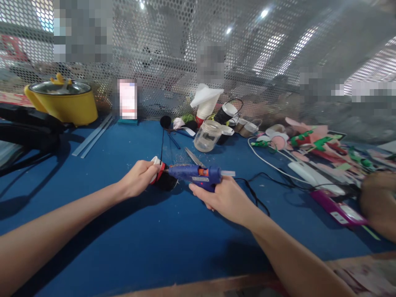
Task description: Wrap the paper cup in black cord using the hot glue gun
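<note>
In the middle of the blue worktop (130, 247), the left hand (140, 177) pinches the white end of a small cup-shaped piece (167, 181) banded in red and wrapped in black, held on its side, while the right hand (225, 196) is closed around the grip of a blue hot-glue gun (193, 174). The gun's nozzle points at the red band; whether it touches cannot be told. A clear glue stick (228, 173) sticks out of the gun's rear, and a small red light shows on its side. From the piece, a black cord (162, 142) runs away to a black ball (165, 121). Just behind the gun lie scissors (192, 155), partly hidden by it, with a clear plastic jar (205, 139) beyond them. Farther back stand white paper cups (206, 109) and a black-wrapped cup (223, 113). Toward the far left are two translucent strips (94, 136), a phone (128, 99) propped upright and a yellow electric pot (74, 105) with a glass lid. To the right, a white power strip (315, 177) lies near pink craft pieces (309, 136), and another person's arm (379, 202) enters beside a magenta device (337, 208). A perforated metal panel (173, 74) rises behind.
</note>
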The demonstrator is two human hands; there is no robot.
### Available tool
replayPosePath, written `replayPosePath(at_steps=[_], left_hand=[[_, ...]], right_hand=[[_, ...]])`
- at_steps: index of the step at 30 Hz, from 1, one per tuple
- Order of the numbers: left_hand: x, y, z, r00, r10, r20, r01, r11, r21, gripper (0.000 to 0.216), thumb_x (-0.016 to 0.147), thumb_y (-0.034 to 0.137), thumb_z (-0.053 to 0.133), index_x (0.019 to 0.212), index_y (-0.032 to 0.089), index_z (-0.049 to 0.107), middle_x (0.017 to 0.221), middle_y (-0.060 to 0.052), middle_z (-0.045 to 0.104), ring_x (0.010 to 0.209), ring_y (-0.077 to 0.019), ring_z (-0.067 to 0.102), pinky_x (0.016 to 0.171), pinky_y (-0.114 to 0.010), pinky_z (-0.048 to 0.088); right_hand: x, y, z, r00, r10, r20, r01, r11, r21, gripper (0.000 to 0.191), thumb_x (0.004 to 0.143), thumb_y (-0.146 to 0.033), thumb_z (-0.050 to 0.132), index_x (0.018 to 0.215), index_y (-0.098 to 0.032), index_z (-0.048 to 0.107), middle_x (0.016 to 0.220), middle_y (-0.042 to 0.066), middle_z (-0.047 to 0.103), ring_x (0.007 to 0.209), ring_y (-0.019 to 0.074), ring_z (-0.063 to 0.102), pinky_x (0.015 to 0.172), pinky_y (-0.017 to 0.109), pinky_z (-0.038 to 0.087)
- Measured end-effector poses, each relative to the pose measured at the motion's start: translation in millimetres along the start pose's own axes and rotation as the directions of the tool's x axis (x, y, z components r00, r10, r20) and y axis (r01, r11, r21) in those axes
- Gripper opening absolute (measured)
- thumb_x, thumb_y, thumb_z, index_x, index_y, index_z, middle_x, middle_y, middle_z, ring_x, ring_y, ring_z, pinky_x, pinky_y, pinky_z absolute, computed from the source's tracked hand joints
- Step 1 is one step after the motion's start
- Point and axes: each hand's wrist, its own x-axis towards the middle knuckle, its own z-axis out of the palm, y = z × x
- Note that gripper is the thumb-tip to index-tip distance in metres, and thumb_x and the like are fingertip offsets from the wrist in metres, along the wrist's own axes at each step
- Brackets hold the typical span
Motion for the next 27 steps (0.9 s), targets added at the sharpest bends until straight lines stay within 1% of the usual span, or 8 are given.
replayPosePath(at_steps=[5,9,13,17,21,27], left_hand=[[-0.2,-0.6,-0.2,1.000,0.001,-0.013,-0.001,1.000,0.003,0.033,0.075,0.034,0.028,0.049,0.016,0.036,0.046,0.004,0.030,0.045,-0.0079,0.027,0.044,-0.022,0.022],[0.0,-2.1,0.1,1.000,0.001,-0.014,-0.001,1.000,-0.001,0.033,0.075,0.035,0.029,0.050,0.016,0.038,0.046,0.005,0.030,0.044,-0.0079,0.027,0.044,-0.022,0.022],[-0.4,-2.3,0.7,1.000,0.017,-0.007,-0.017,1.000,0.004,0.034,0.076,0.036,0.029,0.051,0.015,0.039,0.046,0.004,0.031,0.044,-0.0079,0.027,0.044,-0.022,0.022],[-0.6,-2.3,0.7,1.000,0.007,-0.019,-0.007,1.000,0.001,0.033,0.076,0.035,0.029,0.050,0.016,0.036,0.046,0.004,0.030,0.044,-0.0076,0.027,0.044,-0.022,0.022],[-1.5,-1.7,0.0,0.999,0.040,-0.012,-0.039,0.999,0.021,0.034,0.076,0.035,0.028,0.049,0.016,0.035,0.046,0.004,0.030,0.044,-0.0075,0.026,0.044,-0.022,0.022],[-1.2,-2.0,-1.1,0.999,0.043,-0.016,-0.042,0.998,0.049,0.034,0.076,0.035,0.028,0.047,0.018,0.029,0.045,0.004,0.028,0.043,-0.0074,0.025,0.043,-0.022,0.021]], right_hand=[[3.1,0.4,-0.6,0.999,-0.014,-0.033,0.013,1.000,-0.023,0.026,0.072,-0.025,0.049,0.048,-0.018,0.043,0.037,-0.005,0.047,0.035,0.0077,0.048,0.042,0.019,0.041],[3.7,-0.2,-1.3,1.000,0.025,-0.017,-0.025,1.000,0.012,0.029,0.072,-0.026,0.049,0.045,-0.018,0.041,0.036,-0.005,0.045,0.032,0.0070,0.046,0.038,0.018,0.040],[3.4,-0.3,-1.4,0.999,0.048,0.006,-0.048,0.998,0.035,0.028,0.072,-0.027,0.048,0.047,-0.017,0.043,0.036,-0.005,0.046,0.034,0.0078,0.048,0.039,0.018,0.041],[6.5,0.9,-0.6,0.999,0.036,0.004,-0.036,0.998,0.049,0.028,0.072,-0.028,0.048,0.047,-0.017,0.044,0.036,-0.004,0.047,0.035,0.0085,0.050,0.040,0.018,0.042],[11.1,2.0,-0.3,0.999,0.029,-0.019,-0.028,0.999,0.021,0.026,0.072,-0.027,0.048,0.048,-0.017,0.046,0.036,-0.004,0.048,0.032,0.0080,0.047,0.038,0.018,0.041],[11.3,0.9,-1.5,0.999,0.041,-0.016,-0.041,0.999,0.012,0.027,0.072,-0.026,0.048,0.046,-0.017,0.044,0.036,-0.003,0.048,0.033,0.0085,0.048,0.038,0.019,0.042]])
